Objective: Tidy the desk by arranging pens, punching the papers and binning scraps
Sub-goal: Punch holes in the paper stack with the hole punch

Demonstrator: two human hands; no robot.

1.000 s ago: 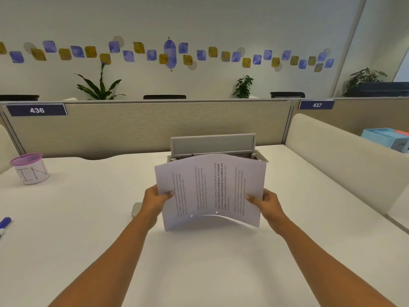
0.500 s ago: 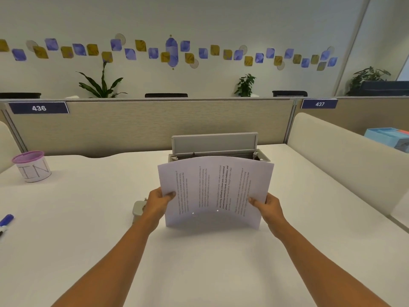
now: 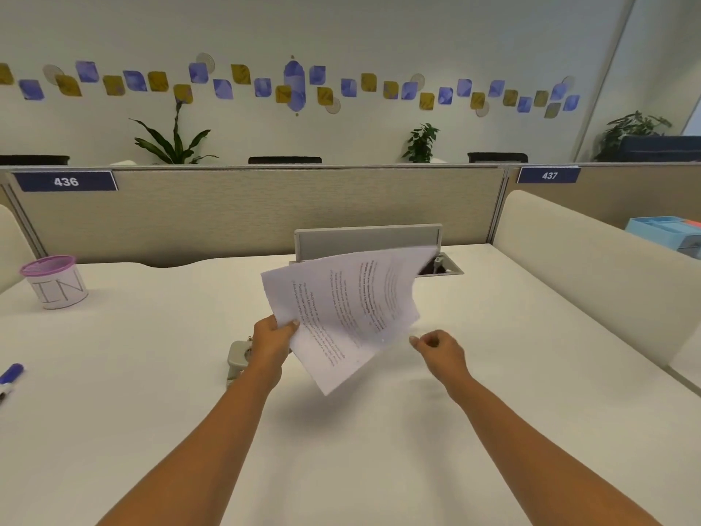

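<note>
A stack of printed papers [image 3: 343, 317] hangs tilted above the middle of the white desk [image 3: 151, 373], pinched at its left edge by my left hand [image 3: 271, 341]. My right hand [image 3: 438, 351] is off the sheets, just right of their lower edge, fingers loosely curled around nothing. A grey hole punch [image 3: 237, 358] lies on the desk, partly hidden behind my left wrist. A blue pen [image 3: 10, 375] lies at the far left edge. A purple mesh pen cup [image 3: 55, 280] marked "IN" stands at the back left.
An open grey cable hatch [image 3: 368, 241] sits in the desk behind the papers. Beige partitions [image 3: 246, 214] close the back and right sides. A light blue box [image 3: 667, 233] rests beyond the right divider.
My right hand has let go of the papers and dropped a little to the right. The stack, held before by both hands, now swings tilted from my left hand alone.
</note>
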